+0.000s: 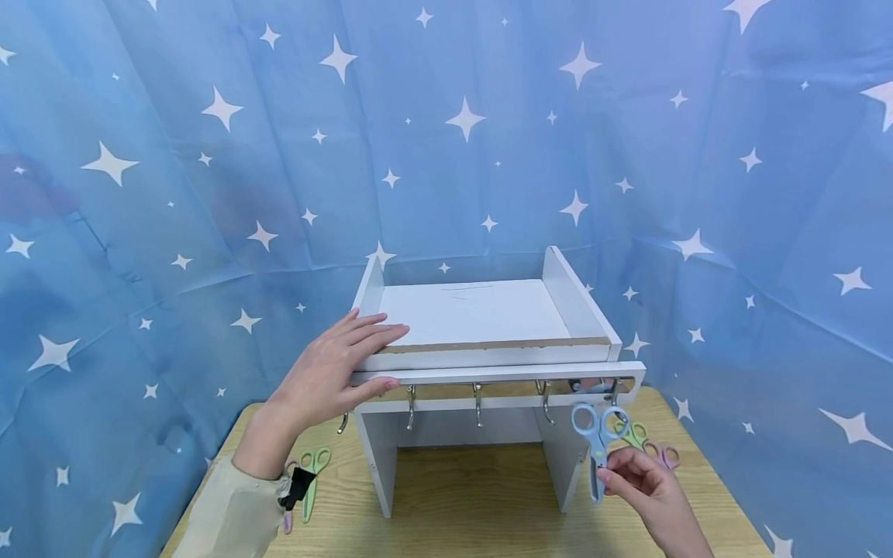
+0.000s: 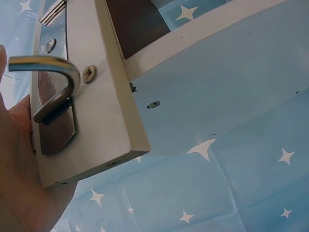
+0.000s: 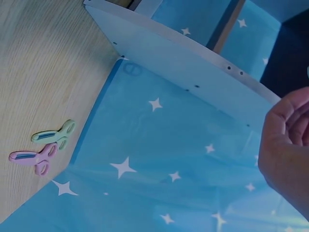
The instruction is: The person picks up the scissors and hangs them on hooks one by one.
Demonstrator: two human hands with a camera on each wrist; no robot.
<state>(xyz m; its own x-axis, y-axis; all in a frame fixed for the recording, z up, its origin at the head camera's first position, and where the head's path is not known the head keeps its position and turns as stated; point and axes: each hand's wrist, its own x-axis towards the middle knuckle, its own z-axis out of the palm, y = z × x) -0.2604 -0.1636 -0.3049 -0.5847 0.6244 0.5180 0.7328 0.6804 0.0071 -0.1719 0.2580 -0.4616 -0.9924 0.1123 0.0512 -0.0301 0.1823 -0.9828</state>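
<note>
My right hand [image 1: 645,492] pinches a pair of blue scissors [image 1: 598,446] by the blade end, with the handle loops up at the rightmost hook [image 1: 615,393] of the rack. In the right wrist view that hand [image 3: 289,145] shows at the right edge, and the blue scissors are out of sight. My left hand [image 1: 333,363] rests on the left front corner of the white shelf unit [image 1: 488,358], its fingers stretched over the upper ledge and its thumb along the hook rail [image 1: 446,378]. Close up in the left wrist view are the rail's end and a metal hook [image 2: 53,67].
Green scissors [image 1: 309,488] and partly hidden pink scissors [image 1: 287,521] lie on the wooden table [image 1: 474,535] left of the unit. Right of it lie green scissors [image 3: 53,135] and pink scissors [image 3: 34,157]. A blue star-patterned curtain [image 1: 446,186] surrounds the table.
</note>
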